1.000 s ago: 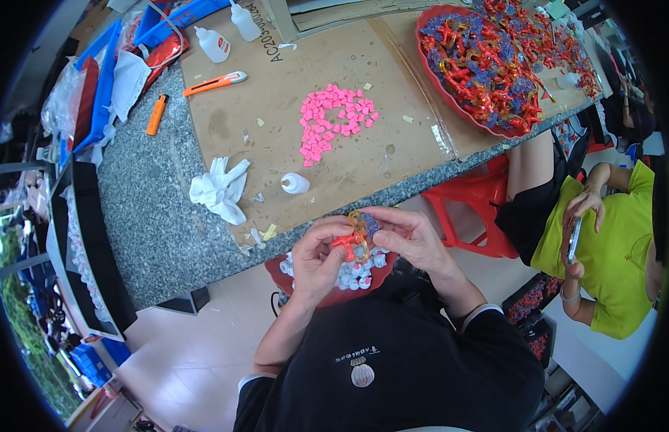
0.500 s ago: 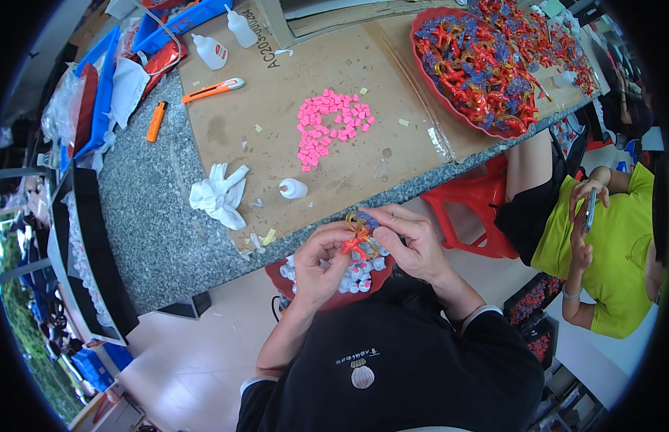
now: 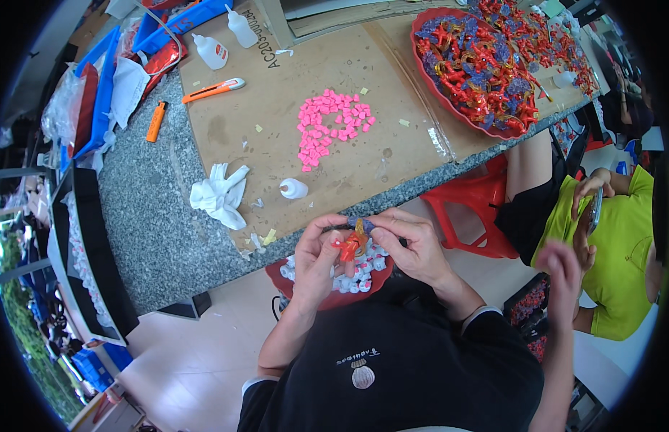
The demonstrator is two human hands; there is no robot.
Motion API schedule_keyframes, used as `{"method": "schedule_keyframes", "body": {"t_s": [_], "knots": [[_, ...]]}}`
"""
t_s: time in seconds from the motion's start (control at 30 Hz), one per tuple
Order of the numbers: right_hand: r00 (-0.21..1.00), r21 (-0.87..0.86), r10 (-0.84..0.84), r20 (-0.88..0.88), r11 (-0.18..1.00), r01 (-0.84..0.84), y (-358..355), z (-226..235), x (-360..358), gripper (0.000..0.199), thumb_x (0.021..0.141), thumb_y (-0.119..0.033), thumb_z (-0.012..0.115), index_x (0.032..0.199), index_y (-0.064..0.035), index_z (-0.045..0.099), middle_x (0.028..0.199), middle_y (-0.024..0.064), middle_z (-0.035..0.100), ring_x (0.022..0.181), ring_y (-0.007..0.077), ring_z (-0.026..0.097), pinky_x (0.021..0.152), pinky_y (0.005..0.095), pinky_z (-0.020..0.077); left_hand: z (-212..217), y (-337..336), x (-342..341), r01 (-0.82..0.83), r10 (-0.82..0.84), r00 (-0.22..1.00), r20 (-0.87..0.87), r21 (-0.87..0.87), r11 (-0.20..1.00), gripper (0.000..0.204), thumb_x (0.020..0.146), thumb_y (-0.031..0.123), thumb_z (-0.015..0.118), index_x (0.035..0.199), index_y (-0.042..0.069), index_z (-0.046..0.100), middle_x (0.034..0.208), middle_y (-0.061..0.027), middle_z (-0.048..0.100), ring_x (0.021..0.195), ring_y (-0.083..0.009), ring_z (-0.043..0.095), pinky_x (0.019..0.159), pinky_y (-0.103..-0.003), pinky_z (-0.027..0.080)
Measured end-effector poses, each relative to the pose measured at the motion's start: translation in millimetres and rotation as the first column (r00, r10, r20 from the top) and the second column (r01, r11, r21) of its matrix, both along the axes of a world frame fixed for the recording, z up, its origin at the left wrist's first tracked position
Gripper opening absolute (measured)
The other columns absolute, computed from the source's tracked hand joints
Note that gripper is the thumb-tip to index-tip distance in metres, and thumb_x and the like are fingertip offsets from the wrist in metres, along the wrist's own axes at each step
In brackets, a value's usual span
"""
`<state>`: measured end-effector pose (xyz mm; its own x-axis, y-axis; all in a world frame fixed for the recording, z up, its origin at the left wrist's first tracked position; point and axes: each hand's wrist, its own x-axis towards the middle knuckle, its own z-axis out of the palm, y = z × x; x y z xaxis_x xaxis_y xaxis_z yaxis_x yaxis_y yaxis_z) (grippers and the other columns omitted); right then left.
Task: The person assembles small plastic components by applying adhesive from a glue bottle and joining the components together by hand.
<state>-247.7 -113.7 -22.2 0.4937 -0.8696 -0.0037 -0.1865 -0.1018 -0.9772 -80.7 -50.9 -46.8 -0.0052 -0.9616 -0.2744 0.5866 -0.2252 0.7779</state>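
Observation:
Above my lap, just off the table's front edge, both hands close on a small plastic figurine (image 3: 352, 247), red with gold and translucent purple parts. My left hand (image 3: 318, 261) pinches its red end between thumb and fingers. At the purple and gold side, my right hand (image 3: 415, 250) grips with thumb and forefinger. Directly below them a red bowl (image 3: 383, 279) holds many small white pieces with pink marks, partly hidden by my hands. A small white squeeze bottle (image 3: 293, 189) stands on the cardboard just beyond my left hand.
Pink pieces (image 3: 327, 122) lie on the cardboard (image 3: 234, 115). A white glove (image 3: 219, 196), orange cutter (image 3: 213, 90), orange lighter (image 3: 156, 121) and two bottles (image 3: 210, 52) lie left. A red basin (image 3: 450, 108) of figurines stands right. Beside me a person in yellow-green (image 3: 615, 252) holds a phone.
The figurine has turned in my fingers, and my left fingers have moved up around it. Another person's blurred hand and forearm have come in at the right.

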Motion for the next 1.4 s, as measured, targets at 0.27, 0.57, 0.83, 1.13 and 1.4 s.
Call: {"method": "schedule_keyframes", "body": {"t_s": [0.27, 0.57, 0.83, 1.13, 1.4], "knots": [[0.997, -0.077, -0.022, -0.068, 0.997, 0.017, 1, 5, -1, 0.012, 0.079, -0.006, 0.062, 0.086, 0.0037, 0.063, 0.071, 0.0107, 0.058, 0.060, 0.0191, 0.057, 0.054, 0.0275, 0.0438, 0, -2, -3, 0.090, -0.098, 0.994, 0.039, 0.172, 0.981, 0.021, 0.088, 0.005, 0.054, 0.109, 0.002, 0.054, 0.088, -0.0058, 0.062, 0.059, -0.0055, 0.056, 0.046, -0.016, 0.041], [0.996, -0.098, -0.022, -0.090, 0.995, 0.013, 0, 10, -3, 0.011, 0.077, -0.006, 0.064, 0.083, 0.0034, 0.065, 0.069, 0.0094, 0.059, 0.057, 0.0142, 0.054, 0.051, 0.0254, 0.0408, -3, 4, -8, -0.010, 0.148, 0.752, 0.643, -0.213, 0.977, 0.030, 0.071, -0.012, 0.061, 0.097, 0.004, 0.063, 0.097, -0.0065, 0.061, 0.069, -0.0082, 0.059, 0.057, -0.021, 0.047], [0.989, -0.139, 0.133, 0.064, 0.983, -0.123, -2, 9, -8, 0.019, 0.075, -0.005, 0.066, 0.091, 0.0027, 0.064, 0.076, 0.0107, 0.061, 0.063, 0.0197, 0.059, 0.055, 0.0271, 0.0456, -10, 6, -7, -0.089, 0.334, 0.723, 0.605, -0.397, 0.913, 0.017, 0.068, -0.009, 0.064, 0.080, 0.003, 0.064, 0.089, -0.0137, 0.066, 0.082, -0.0204, 0.065, 0.070, -0.028, 0.052], [0.989, -0.183, 0.139, 0.047, 0.975, -0.128, 1, 8, -6, 0.018, 0.076, -0.003, 0.064, 0.094, 0.0019, 0.064, 0.080, 0.0101, 0.063, 0.065, 0.0195, 0.061, 0.057, 0.0271, 0.0474, -22, 6, -4, -0.112, 0.245, 0.904, 0.350, -0.360, 0.926, 0.005, 0.078, -0.001, 0.062, 0.076, 0.003, 0.065, 0.089, -0.0146, 0.066, 0.078, -0.0190, 0.064, 0.068, -0.027, 0.051], [0.993, -0.196, 0.107, 0.048, 0.976, -0.096, 3, 5, -7, 0.017, 0.076, -0.003, 0.064, 0.093, 0.0027, 0.064, 0.078, 0.0104, 0.063, 0.062, 0.0197, 0.060, 0.055, 0.0271, 0.0472, -27, 3, -4, -0.075, 0.219, 0.922, 0.319, -0.408, 0.910, 0.006, 0.079, -0.002, 0.061, 0.082, 0.002, 0.064, 0.094, -0.0150, 0.065, 0.074, -0.0154, 0.062, 0.062, -0.024, 0.050]]}}
